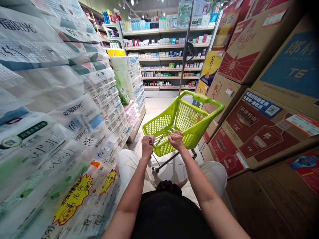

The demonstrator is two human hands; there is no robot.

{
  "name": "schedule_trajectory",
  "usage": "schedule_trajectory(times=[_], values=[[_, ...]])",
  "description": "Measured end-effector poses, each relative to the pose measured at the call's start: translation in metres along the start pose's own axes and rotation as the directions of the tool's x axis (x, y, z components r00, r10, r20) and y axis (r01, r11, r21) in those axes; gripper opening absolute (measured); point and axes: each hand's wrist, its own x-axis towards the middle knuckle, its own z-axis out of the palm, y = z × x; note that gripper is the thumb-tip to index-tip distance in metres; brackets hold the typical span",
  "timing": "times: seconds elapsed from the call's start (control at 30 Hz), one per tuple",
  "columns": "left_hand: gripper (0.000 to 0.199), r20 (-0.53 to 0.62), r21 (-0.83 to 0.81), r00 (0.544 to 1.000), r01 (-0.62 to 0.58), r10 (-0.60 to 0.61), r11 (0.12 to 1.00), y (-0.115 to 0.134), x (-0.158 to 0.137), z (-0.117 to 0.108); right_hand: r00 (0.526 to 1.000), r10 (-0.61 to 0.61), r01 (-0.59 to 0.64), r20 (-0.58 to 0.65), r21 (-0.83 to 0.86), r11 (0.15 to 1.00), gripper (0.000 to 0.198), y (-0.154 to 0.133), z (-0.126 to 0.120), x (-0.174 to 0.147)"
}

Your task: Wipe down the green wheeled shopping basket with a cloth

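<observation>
A lime-green plastic shopping cart (pixel 190 119) stands in the aisle right in front of my knees, its basket turned at an angle. My left hand (pixel 148 143) is closed on the near left corner of the basket rim. Farther right along that same near rim, my right hand (pixel 176 140) is wrapped over the edge. No goods show in the part of the basket I can see. Wheels (pixel 156 170) on a grey metal frame rest on the floor below. A raised handle bar (pixel 211 99) rises at the cart's far right side.
Stacked tissue packs (pixel 82 122) with handwritten prices crowd the left. Cardboard liquor cartons (pixel 264 129) are piled high on the right. Shelves of small boxed goods (pixel 166 54) span the back. A grey pole (pixel 185 59) rises behind the cart from the pale tiled floor (pixel 154 103).
</observation>
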Motion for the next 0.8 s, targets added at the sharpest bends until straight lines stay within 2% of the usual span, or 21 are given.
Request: schedule_trajectory(times=[0.07, 0.13, 0.2, 0.27, 0.33, 0.43, 0.5, 0.57, 0.67, 0.73, 0.8], values=[[0.041, 0.077, -0.049, 0.989, -0.123, 0.127, 0.991, 0.005, -0.022, 0.001, 1.0, 0.008, -0.008, -0.029, 0.003, 1.0, 0.041, 0.007, -0.004, -0.004], [0.043, 0.148, -0.112, 0.955, -0.242, 0.257, 0.964, 0.007, -0.043, 0.0, 0.999, 0.012, -0.012, -0.042, 0.009, 1.0, 0.041, 0.017, -0.01, -0.009], [0.042, 0.167, -0.149, 0.932, -0.297, 0.32, 0.943, 0.005, -0.047, -0.002, 0.999, 0.006, -0.006, -0.034, 0.015, 1.0, 0.042, 0.028, -0.018, -0.013], [0.036, 0.131, -0.146, 0.947, -0.275, 0.294, 0.95, 0.0, -0.029, -0.004, 1.0, -0.004, 0.004, -0.011, 0.013, 1.0, 0.043, 0.038, -0.025, -0.015], [0.03, 0.07, -0.122, 0.973, -0.208, 0.218, 0.97, -0.007, 0.001, -0.003, 1.0, -0.01, 0.01, 0.008, 0.013, 1.0, 0.043, 0.045, -0.031, -0.017], [0.031, 0.024, -0.095, 0.989, -0.144, 0.146, 0.985, -0.011, 0.03, 0.001, 1.0, 0.0, 0.0, 0.004, 0.037, 0.999, 0.043, 0.049, -0.033, -0.018], [0.034, 0.044, -0.092, 0.985, -0.161, 0.165, 0.983, -0.008, 0.022, 0.005, 1.0, 0.016, -0.015, -0.012, 0.059, 0.998, 0.043, 0.05, -0.033, -0.018], [0.039, 0.108, -0.111, 0.966, -0.225, 0.237, 0.968, -0.001, -0.003, 0.007, 0.999, 0.035, -0.033, -0.03, 0.079, 0.996, 0.043, 0.051, -0.033, -0.02], [0.048, 0.257, -0.142, 0.9, -0.325, 0.351, 0.935, 0.004, -0.029, 0.004, 0.998, 0.044, -0.04, -0.039, 0.1, 0.994, 0.044, 0.055, -0.035, -0.022], [0.048, 0.317, -0.117, 0.884, -0.322, 0.343, 0.939, 0.001, -0.02, -0.004, 0.999, 0.031, -0.027, -0.034, 0.108, 0.994, 0.044, 0.057, -0.038, -0.024], [0.044, 0.299, -0.054, 0.916, -0.263, 0.267, 0.963, -0.007, 0.008, -0.011, 0.999, 0.019, -0.016, -0.026, 0.11, 0.994, 0.044, 0.059, -0.04, -0.025]])
